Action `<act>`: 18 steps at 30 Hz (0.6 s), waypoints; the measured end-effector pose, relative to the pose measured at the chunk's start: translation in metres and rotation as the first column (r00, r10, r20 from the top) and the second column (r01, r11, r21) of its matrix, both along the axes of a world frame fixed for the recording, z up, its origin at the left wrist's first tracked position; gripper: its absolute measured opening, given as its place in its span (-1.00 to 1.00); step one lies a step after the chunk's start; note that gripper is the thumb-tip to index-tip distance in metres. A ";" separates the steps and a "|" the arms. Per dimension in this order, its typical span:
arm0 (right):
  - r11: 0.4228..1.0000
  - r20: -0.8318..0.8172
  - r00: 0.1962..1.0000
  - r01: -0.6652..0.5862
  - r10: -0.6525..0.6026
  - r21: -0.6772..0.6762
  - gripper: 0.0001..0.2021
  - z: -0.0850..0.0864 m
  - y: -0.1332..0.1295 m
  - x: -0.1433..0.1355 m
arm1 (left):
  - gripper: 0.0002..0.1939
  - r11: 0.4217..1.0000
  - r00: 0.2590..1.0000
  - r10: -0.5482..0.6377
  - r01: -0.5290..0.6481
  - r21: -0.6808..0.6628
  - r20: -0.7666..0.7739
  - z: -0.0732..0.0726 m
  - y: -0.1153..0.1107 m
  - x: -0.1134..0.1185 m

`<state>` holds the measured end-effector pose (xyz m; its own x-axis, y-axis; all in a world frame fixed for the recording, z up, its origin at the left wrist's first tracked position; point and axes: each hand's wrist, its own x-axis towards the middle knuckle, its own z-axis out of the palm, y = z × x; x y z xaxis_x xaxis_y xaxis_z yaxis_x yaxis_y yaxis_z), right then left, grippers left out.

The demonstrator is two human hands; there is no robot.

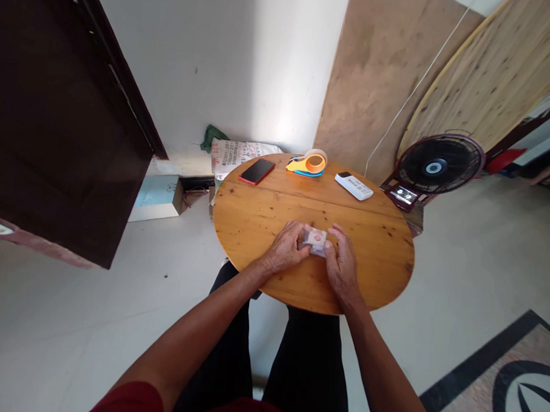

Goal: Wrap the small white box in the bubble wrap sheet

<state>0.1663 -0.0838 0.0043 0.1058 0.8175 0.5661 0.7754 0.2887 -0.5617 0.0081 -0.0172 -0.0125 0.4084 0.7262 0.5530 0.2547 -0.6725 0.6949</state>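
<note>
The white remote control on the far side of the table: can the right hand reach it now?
Probably yes. The tabletop between the right hand and the white remote control is bare, but both hands are holding a small packet, so the right would have to let go.

Round table [256, 223]: wood, varnished, smooth, warm gloss, grain and a board seam showing. Small packet [315, 240], between the left hand [286, 250] and the right hand [343, 265]: clear glossy wrap, contents too small to tell. Phone [257, 170], far left: glossy dark glass, red casing. Tape dispenser [306, 164], far centre: smooth orange and blue plastic. Remote control [353, 186], far right: matt white plastic. Fan [438, 164], right: dark wire grille. Leaning round board [499, 76], far right: raw, knotty wood, unvarnished. Floor [69, 318]: pale, smooth, slight sheen. Sack [241, 153] behind the table: woven, printed, matt.
</note>
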 end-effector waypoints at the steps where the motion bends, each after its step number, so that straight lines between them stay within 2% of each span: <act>1: 1.000 -0.009 1.000 -0.003 0.003 0.008 -0.69 0.000 0.000 0.001 | -0.64 1.000 1.000 0.003 -0.003 0.001 0.002 0.000 0.000 0.000; 10: 0.999 -0.026 1.000 0.005 -0.004 0.039 -0.73 0.000 -0.002 0.001 | -0.57 0.999 0.999 -0.015 0.013 0.040 0.039 0.008 -0.004 -0.003; 18: 1.000 -0.085 0.996 -0.003 0.005 0.030 -0.74 -0.002 -0.001 0.002 | -0.70 1.000 0.999 0.021 -0.021 0.005 0.047 0.010 -0.004 -0.004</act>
<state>0.1684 -0.0852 0.0027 0.1513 0.8011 0.5791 0.7243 0.3089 -0.6165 0.0040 -0.0210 -0.0029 0.3670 0.7312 0.5750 0.2359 -0.6711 0.7029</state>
